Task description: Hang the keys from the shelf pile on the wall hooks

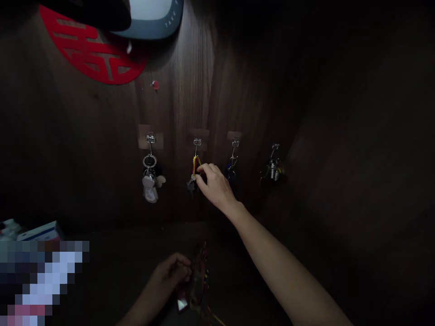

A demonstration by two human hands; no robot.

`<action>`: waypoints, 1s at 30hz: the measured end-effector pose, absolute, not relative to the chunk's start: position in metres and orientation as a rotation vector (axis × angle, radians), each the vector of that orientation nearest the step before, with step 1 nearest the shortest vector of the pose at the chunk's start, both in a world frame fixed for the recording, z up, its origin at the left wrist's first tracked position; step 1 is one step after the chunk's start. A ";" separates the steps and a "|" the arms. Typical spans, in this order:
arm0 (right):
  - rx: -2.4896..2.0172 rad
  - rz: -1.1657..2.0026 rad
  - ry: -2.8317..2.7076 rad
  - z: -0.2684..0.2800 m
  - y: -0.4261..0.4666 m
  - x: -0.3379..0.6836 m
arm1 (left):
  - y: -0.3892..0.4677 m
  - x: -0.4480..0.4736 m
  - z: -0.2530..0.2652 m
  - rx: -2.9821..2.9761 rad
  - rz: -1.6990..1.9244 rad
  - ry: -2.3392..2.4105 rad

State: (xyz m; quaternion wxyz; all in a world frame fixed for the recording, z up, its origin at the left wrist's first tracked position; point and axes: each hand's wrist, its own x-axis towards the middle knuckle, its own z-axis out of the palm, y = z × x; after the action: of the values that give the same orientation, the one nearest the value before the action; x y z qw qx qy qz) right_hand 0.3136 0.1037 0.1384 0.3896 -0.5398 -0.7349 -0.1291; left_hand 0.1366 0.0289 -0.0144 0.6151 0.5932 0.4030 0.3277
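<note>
In the head view, a person's right hand pinches a yellow-and-red cord, looped over an adhesive wall hook that seemingly serves to carry its keys, dangling just left of the thumb. Below, the left hand curls beside a tangle of lanyards (too dark to tell whether it grips). A separate key bunch hangs farther left of the right hand, presumably spaced against snagging.

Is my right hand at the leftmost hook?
No, your right hand is at the yellow-red cord on the second hook from left.
</note>
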 end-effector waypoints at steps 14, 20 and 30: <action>-1.282 0.074 -2.067 0.054 0.043 0.342 | 0.033 0.134 -0.024 1.353 0.798 0.976; -1.438 0.202 -2.153 0.020 0.024 0.346 | 0.034 0.133 -0.025 1.374 0.892 1.027; -1.462 0.358 -2.193 -0.004 0.013 0.329 | 0.041 0.127 -0.032 1.747 0.977 1.141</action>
State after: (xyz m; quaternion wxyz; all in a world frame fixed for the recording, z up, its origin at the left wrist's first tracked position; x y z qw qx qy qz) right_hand 0.3285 0.0132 -0.0043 0.2385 -0.5338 -0.8007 0.1307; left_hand 0.1266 0.0408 -0.0316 0.4064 0.6928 0.4525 0.3874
